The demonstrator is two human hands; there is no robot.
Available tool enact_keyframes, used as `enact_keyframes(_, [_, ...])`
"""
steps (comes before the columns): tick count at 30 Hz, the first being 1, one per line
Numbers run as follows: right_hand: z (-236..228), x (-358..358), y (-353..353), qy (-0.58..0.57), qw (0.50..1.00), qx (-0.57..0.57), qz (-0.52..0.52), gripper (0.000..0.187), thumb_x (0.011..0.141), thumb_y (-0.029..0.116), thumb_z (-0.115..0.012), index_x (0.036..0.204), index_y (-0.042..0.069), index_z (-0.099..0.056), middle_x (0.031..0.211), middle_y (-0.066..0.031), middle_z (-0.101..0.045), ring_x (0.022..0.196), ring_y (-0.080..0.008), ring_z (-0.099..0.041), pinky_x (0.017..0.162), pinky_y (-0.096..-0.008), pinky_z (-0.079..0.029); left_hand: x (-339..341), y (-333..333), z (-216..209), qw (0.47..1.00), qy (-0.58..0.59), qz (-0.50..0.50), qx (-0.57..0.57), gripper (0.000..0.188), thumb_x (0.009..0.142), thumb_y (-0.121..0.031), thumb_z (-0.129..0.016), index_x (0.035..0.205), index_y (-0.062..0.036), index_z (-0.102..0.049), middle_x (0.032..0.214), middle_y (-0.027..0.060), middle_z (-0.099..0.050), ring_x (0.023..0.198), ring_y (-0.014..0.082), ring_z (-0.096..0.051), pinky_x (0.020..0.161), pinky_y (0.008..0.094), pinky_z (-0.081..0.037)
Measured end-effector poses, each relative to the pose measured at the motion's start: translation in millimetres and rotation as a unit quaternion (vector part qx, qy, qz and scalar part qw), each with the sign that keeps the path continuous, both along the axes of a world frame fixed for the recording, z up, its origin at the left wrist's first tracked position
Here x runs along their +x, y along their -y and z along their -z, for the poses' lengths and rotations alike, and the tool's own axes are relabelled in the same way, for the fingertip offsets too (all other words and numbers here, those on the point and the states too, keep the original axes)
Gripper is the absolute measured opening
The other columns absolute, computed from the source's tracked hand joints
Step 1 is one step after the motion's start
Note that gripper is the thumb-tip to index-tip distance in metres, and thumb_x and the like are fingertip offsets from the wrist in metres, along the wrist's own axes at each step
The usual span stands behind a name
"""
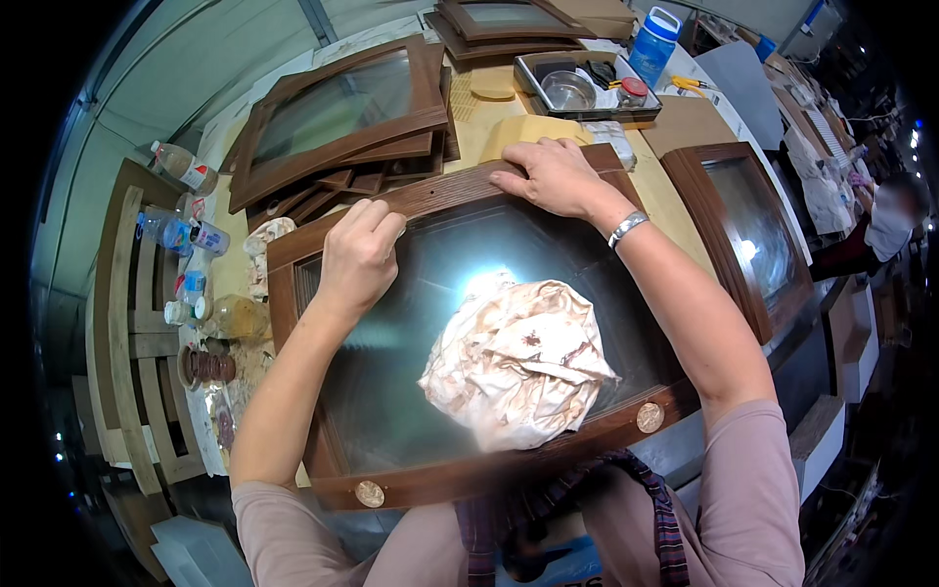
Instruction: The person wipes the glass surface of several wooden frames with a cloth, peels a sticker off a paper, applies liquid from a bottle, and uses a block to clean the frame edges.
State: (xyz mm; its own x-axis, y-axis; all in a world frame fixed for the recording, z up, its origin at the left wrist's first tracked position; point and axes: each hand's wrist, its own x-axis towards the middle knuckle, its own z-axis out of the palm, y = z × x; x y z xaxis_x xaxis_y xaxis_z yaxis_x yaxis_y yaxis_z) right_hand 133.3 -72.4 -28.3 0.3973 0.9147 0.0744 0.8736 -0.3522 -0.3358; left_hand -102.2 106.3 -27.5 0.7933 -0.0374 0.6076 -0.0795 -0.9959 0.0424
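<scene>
A brown wooden cabinet door with a glass pane (391, 391) lies in front of me, its near edge by my lap. My left hand (362, 254) is closed in a fist over the far left part of its frame; whatever it pinches is hidden. My right hand (553, 176) grips the door's far rail, thumb on the wood and fingers bent over the edge. A crumpled, brown-stained white cloth (518, 362) rests on the glass between my forearms. Two round pale discs, one left (370, 493) and one right (650, 418), sit on the near rail.
Stacked glass-paned doors (342, 117) stand behind on the left, others (753, 235) at the right. A tray (587, 88) holds a glass dish and a red-lidded jar, beside a blue bottle (655, 44). Several plastic bottles (181, 235) line the left edge. A person (885, 220) is far right.
</scene>
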Motion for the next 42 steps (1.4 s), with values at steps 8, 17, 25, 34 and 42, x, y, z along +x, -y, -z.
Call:
enact_keyframes(8, [-8.8,-0.8,-2.4,0.005,1.0,-0.018,-0.001,0.043,0.098,0.049,-0.053,0.108,0.011,-0.069,0.105,-0.0164,-0.071,0.108,-0.0383,-0.061,0.1,-0.0462,-0.039,25.4,18.2,-4.4,0.999,-0.019,0.043,-0.027,0.012,0.074,0.004,-0.067,0.083,-0.0022,-0.06,0.077,0.0113,-0.054,0.076,0.0312,-0.059,0.067,0.0409,-0.05])
enact_keyframes(17, [-3.2,-1.2,-2.0,0.01,1.0,-0.005,0.002,0.044,0.098,0.05,-0.052,0.106,0.01,-0.069,0.104,-0.0168,-0.071,0.107,-0.0381,-0.062,0.099,-0.0457,-0.039,-1.6,-1.6,-1.2,1.0,0.003,-0.001,-0.006,0.016,0.074,0.005,-0.069,0.087,-0.0011,-0.062,0.076,0.0115,-0.052,0.073,0.0312,-0.057,0.064,0.0412,-0.048])
enact_keyframes(25, [-3.5,-0.9,-1.2,-0.011,1.0,-0.007,-0.01,0.043,0.099,0.05,-0.054,0.105,0.009,-0.066,0.101,-0.0164,-0.068,0.107,-0.0363,-0.059,0.098,-0.0443,-0.039,-9.6,-0.8,-0.6,0.999,-0.003,-0.038,-0.003,0.018,0.066,0.007,-0.061,0.08,-0.0037,-0.057,0.078,0.0097,-0.052,0.078,0.0294,-0.058,0.066,0.0404,-0.051])
enact_keyframes(34, [1.3,0.9,-0.5,0.01,1.0,-0.002,-0.005,0.043,0.099,0.05,-0.054,0.105,0.01,-0.066,0.1,-0.0153,-0.068,0.105,-0.0359,-0.059,0.099,-0.044,-0.038,-6.6,-1.8,-3.3,1.0,-0.002,-0.022,0.001,0.017,0.067,0.006,-0.061,0.081,-0.0052,-0.059,0.078,0.0088,-0.053,0.076,0.0287,-0.058,0.064,0.0405,-0.051])
enact_keyframes(42, [5.6,4.1,0.6,0.012,1.0,0.014,-0.004,0.043,0.098,0.051,-0.054,0.105,0.011,-0.067,0.101,-0.0151,-0.068,0.106,-0.0353,-0.059,0.1,-0.0439,-0.038,0.4,-0.4,-5.6,1.0,-0.02,-0.002,0.01,0.017,0.074,0.005,-0.069,0.086,-0.0031,-0.062,0.078,0.0101,-0.053,0.073,0.0297,-0.058,0.065,0.0411,-0.049])
